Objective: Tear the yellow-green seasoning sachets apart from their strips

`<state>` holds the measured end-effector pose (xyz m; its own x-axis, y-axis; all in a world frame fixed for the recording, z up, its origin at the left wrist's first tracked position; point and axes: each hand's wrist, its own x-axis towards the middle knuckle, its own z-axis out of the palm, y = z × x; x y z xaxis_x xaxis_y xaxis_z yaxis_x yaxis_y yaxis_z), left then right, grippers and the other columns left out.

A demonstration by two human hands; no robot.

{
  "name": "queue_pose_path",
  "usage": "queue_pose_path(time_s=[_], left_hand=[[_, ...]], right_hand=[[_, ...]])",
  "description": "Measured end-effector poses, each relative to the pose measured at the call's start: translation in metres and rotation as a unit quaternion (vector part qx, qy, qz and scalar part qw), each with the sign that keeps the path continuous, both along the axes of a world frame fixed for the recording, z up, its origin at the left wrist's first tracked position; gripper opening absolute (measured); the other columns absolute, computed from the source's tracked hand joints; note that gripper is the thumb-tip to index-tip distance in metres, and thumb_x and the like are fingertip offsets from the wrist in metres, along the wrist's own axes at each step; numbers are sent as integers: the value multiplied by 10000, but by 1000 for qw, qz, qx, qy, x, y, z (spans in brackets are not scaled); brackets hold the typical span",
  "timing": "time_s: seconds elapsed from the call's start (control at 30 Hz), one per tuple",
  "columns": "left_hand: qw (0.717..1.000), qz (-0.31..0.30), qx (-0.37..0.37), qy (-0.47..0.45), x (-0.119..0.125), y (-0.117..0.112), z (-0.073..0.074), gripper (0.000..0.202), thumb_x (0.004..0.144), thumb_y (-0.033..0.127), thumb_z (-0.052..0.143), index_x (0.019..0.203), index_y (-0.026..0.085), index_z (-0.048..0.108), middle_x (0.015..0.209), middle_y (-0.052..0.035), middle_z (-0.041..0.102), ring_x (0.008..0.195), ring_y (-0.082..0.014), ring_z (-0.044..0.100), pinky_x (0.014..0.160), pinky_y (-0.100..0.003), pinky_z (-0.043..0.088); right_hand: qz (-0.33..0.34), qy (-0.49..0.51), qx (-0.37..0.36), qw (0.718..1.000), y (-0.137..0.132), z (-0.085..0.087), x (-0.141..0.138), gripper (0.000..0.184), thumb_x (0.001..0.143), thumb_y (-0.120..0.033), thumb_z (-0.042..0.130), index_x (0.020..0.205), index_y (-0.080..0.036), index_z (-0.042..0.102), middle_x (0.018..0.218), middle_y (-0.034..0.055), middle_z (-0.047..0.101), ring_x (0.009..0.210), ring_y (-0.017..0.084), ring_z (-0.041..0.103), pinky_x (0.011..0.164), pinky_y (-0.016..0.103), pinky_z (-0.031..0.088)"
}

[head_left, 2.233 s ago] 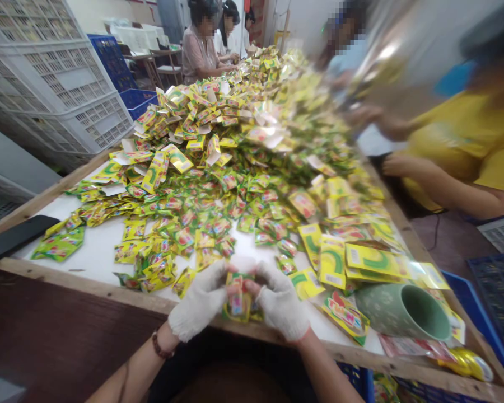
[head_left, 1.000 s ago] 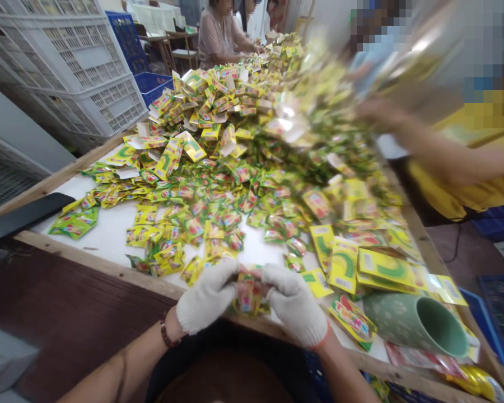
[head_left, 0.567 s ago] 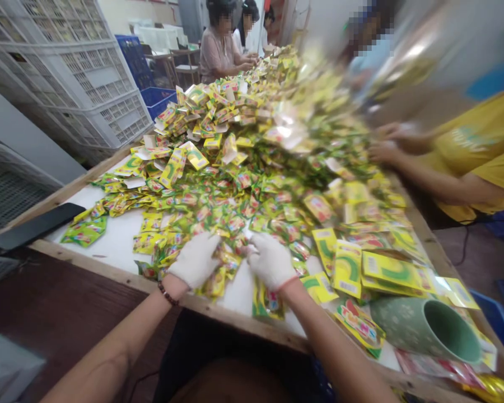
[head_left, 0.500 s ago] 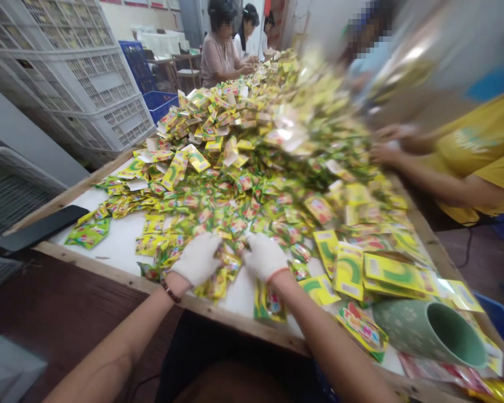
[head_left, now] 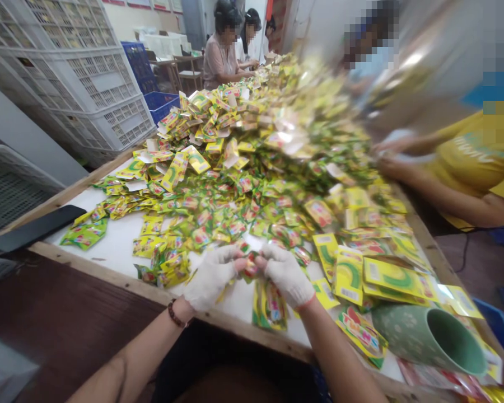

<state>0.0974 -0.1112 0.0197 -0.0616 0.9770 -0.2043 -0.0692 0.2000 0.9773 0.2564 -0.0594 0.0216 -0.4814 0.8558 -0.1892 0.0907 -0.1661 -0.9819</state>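
Observation:
In the head view, my left hand [head_left: 213,277] and my right hand [head_left: 286,273] wear white gloves with bare fingertips. Between them, above the table's near edge, their fingertips pinch a small red-and-green candy packet [head_left: 249,264]. Something yellow shows under my left palm, too blurred to name. A yellow-green card pouch [head_left: 271,307] lies just below my right hand. Left of my left hand is a small stack of yellow packets [head_left: 174,271]. Beyond both hands spreads a heap of loose small packets [head_left: 218,210].
Flat yellow cartons [head_left: 348,272] lie to the right, near a green flowered cup [head_left: 430,336] on its side. A black flat bar [head_left: 37,226] crosses the table's left corner. White crates [head_left: 84,78] are stacked at left. Co-workers sit along the far and right sides.
Both hands have drawn back from the heap toward me and lifted. Their fingertips now meet on a small packet. The co-worker in yellow at right has shifted slightly.

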Motion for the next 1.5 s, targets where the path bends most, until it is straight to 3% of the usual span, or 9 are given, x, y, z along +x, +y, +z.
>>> queue_pose_path(time_s=[0.3, 0.4, 0.57, 0.7, 0.9, 1.13, 1.27, 1.37, 1.5], left_hand=[[993, 101, 2, 56, 25, -22, -20, 295, 829, 441, 564, 708, 173, 532, 591, 35, 532, 557, -96, 477, 548, -216, 387], [989, 36, 18, 139, 18, -26, -14, 307, 875, 413, 484, 681, 180, 533, 615, 15, 547, 600, -120, 510, 582, -237, 408], [862, -33, 68, 502, -38, -3, -6, 155, 840, 184, 464, 798, 184, 614, 832, -60, 635, 854, -208, 580, 822, -333, 431], [799, -112, 47, 589, -71, 23, -16, 308, 739, 126, 580, 1033, 199, 632, 994, -103, 654, 997, -268, 579, 900, -375, 414], [825, -87, 41, 556, -71, 29, -4, 119, 800, 218, 534, 843, 190, 641, 844, -41, 662, 829, -198, 597, 757, -291, 445], [977, -31, 63, 202, -22, 2, 16, 197, 793, 334, 578, 836, 162, 666, 791, -30, 637, 764, -174, 568, 687, -267, 450], [992, -1, 63, 107, 4, -3, 9, 201, 784, 354, 608, 808, 163, 664, 780, -31, 639, 747, -164, 567, 670, -259, 460], [996, -22, 67, 49, 18, 1, 1, 200, 766, 340, 642, 865, 167, 650, 815, -30, 653, 766, -168, 581, 680, -264, 475], [988, -94, 83, 96, 37, 10, 1, 184, 811, 314, 587, 922, 176, 637, 887, -40, 667, 813, -178, 598, 741, -288, 485]], right_hand=[[-72, -25, 100, 992, -25, -3, -9, 171, 822, -325, 532, 784, -165, 580, 726, 6, 582, 675, 140, 502, 608, 250, 418], [-40, -70, 90, 993, -29, -2, 7, 153, 787, -282, 562, 817, -163, 652, 755, 22, 639, 710, 164, 543, 640, 268, 445], [-73, -120, 67, 988, -20, 0, 30, 208, 745, -347, 603, 788, -159, 680, 682, 14, 634, 662, 169, 549, 596, 270, 447], [-100, -76, 31, 992, -18, -6, 24, 319, 722, -358, 650, 970, -163, 690, 839, 40, 695, 771, 205, 617, 681, 309, 500], [-74, -52, 50, 995, -22, -9, 13, 172, 744, -289, 626, 843, -176, 709, 804, 40, 681, 846, 229, 630, 774, 352, 515], [-12, -18, 65, 998, -11, 5, -2, 152, 775, -267, 578, 885, -181, 639, 857, 15, 646, 789, 177, 582, 716, 294, 479], [-40, -98, 113, 988, -10, 3, 0, 63, 769, -222, 567, 767, -181, 613, 730, -12, 607, 726, 161, 547, 673, 274, 442], [-74, -76, 115, 988, -12, 1, 11, 207, 743, -190, 581, 948, -188, 612, 846, 0, 637, 812, 169, 576, 733, 279, 466], [-55, -55, 100, 992, -15, 1, 42, 266, 754, -218, 571, 1010, -190, 636, 884, 13, 648, 842, 176, 591, 747, 281, 487]])
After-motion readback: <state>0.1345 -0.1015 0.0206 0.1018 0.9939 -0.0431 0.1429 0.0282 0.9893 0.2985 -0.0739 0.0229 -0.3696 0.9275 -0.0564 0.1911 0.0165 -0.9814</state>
